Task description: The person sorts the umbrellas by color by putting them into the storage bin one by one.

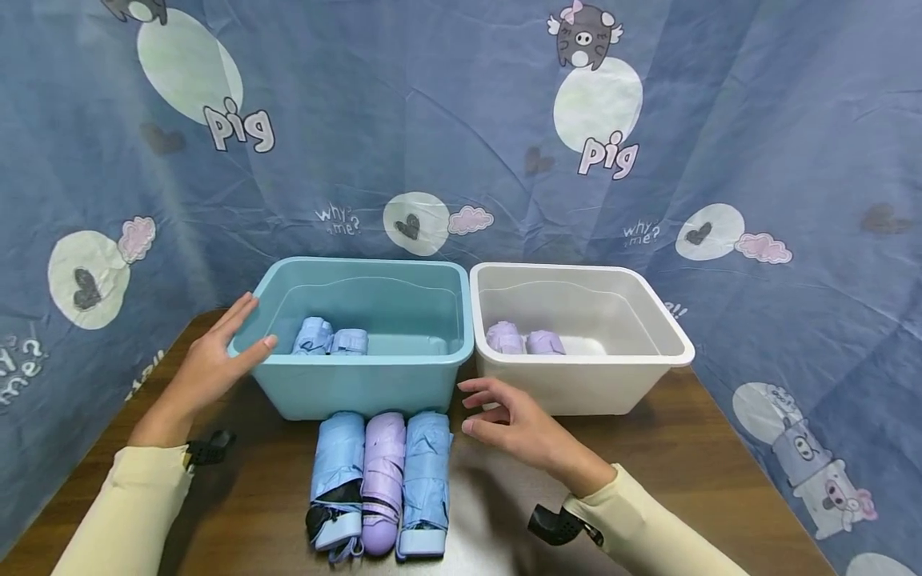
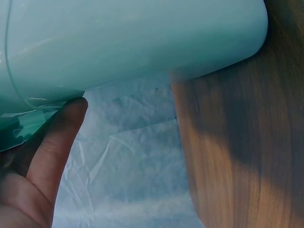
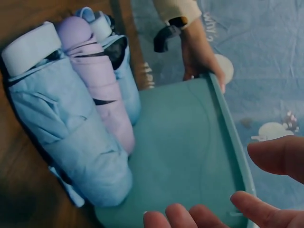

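Note:
My left hand [image 1: 202,372] is at the left end of a teal bin [image 1: 360,390], its fingers extended along the outer side and the thumb near the rim. Two folded blue umbrellas [image 1: 313,336] lie inside that bin. Above the table, in front of a white bin [image 1: 569,390], my right hand [image 1: 524,426] hovers with loosely bent fingers and holds nothing. The white bin contains two folded purple umbrellas [image 1: 505,338]. Between my hands, a blue umbrella [image 1: 338,460], a purple umbrella [image 1: 385,468] and another blue umbrella [image 1: 426,472] lie side by side, handles toward me.
The bins stand next to each other at the back of the brown wooden table [image 1: 684,480]. Behind them hangs a blue curtain [image 1: 446,120] printed with pigs and lettering. A black strap device [image 1: 558,526] sits at my right wrist.

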A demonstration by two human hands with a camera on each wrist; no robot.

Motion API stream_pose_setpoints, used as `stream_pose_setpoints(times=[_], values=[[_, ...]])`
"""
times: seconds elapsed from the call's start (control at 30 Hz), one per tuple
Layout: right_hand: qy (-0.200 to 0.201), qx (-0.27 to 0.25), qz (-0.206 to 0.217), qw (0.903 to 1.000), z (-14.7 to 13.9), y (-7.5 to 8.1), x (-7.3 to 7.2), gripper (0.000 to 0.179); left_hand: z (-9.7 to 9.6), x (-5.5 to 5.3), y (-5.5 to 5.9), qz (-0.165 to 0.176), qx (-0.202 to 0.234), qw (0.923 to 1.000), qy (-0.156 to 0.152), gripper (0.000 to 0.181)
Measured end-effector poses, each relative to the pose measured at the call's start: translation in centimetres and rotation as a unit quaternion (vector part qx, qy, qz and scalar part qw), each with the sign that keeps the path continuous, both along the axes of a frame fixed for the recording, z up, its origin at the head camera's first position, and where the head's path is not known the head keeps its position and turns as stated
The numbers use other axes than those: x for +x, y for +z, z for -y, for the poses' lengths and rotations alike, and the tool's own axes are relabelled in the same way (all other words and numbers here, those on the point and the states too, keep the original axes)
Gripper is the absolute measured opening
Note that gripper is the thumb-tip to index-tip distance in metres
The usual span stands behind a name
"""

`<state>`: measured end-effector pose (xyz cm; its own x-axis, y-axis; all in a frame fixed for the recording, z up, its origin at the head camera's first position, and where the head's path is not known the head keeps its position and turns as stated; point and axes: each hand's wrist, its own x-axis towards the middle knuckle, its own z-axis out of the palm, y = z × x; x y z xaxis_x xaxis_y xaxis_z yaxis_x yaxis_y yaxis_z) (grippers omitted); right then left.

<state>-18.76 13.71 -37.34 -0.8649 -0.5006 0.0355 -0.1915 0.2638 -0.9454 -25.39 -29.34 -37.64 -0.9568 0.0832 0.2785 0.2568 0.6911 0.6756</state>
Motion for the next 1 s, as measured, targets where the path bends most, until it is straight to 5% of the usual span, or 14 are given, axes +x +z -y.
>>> stream_pose_setpoints(times=[1.0], values=[[-0.082,-0.016,0.057,0.9948,3.9,-6.8,0.2,0.064,0.1,0.0,-0.1,-0.010,-0.003,0.9999,-0.002,0.078]])
